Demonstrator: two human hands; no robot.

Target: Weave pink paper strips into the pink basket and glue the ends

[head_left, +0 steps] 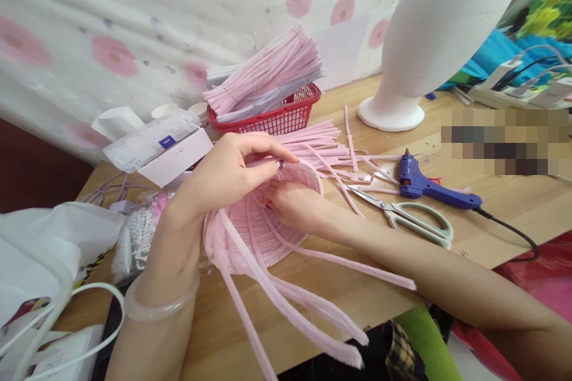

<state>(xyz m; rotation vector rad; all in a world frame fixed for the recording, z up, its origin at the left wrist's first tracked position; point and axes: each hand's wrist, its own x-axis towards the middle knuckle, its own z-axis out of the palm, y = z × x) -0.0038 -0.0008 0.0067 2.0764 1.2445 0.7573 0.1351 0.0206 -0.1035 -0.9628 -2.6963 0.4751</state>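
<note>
A bowl-shaped piece of pink pipe cleaners (241, 235) rests on the table, its hollow side toward me. Several long pipe cleaner ends (308, 324) trail from it toward the table's front edge. My left hand (243, 169) reaches over the far rim, with thumb and fingers closed on it. Inside the hollow, my right hand (292, 205) is closed, its curled fingers at the top of the strands, pinching a pink pipe cleaner against the inner wall. Its fingertips are partly hidden. Loose pink pipe cleaners (313, 140) lie just behind the piece.
Right of my hands are scissors (417, 223) and a blue glue gun (433, 187) with a trailing cord. Behind stand a red basket (272, 122) of pipe cleaner bundles and a white foam head (429, 41). Left are a clear plastic case (149, 140), bagged beads (140, 235) and a white cable (118, 303).
</note>
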